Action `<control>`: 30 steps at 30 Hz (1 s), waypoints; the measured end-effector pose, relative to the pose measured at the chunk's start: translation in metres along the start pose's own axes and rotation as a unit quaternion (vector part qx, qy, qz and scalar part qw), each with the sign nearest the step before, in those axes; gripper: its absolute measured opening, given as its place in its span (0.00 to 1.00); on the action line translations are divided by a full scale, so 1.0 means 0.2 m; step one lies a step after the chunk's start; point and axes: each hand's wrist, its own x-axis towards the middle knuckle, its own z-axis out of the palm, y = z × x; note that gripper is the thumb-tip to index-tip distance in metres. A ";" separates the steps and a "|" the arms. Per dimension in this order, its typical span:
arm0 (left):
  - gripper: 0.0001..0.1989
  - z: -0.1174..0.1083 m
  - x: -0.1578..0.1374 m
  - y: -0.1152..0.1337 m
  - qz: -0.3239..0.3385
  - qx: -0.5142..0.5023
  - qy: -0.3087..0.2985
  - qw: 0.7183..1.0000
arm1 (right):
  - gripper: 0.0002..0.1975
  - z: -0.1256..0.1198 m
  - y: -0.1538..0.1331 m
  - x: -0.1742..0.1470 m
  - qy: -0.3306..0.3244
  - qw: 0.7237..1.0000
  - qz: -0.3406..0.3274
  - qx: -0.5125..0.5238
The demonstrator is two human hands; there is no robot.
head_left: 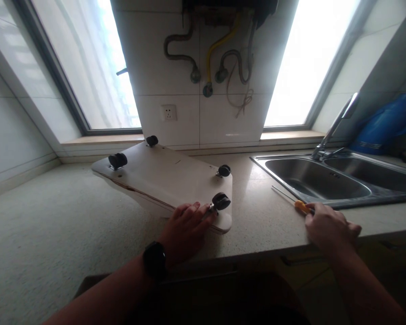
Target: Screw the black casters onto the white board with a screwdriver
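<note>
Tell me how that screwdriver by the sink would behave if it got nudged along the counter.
The screwdriver has a thin round shaft and a rounded orange handle, so it would probably roll rather than stay put. It lies flat on the smooth counter, so it likely slides easily too. It looks stiff and light. The right hand already touches its handle, which should steady it.
</note>
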 end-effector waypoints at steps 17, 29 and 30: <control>0.29 -0.02 0.00 0.00 0.000 -0.011 -0.005 1.000 | 0.26 -0.03 -0.43 -0.20 0.022 0.926 -0.333 0.175; 0.34 -0.06 0.00 -0.02 0.011 -0.021 -0.028 0.999 | 0.30 0.00 -0.81 -0.13 0.034 0.839 -0.474 0.265; 0.34 -0.06 -0.01 -0.03 0.015 -0.025 -0.032 0.999 | 0.30 0.00 -0.82 -0.14 0.037 0.839 -0.471 0.269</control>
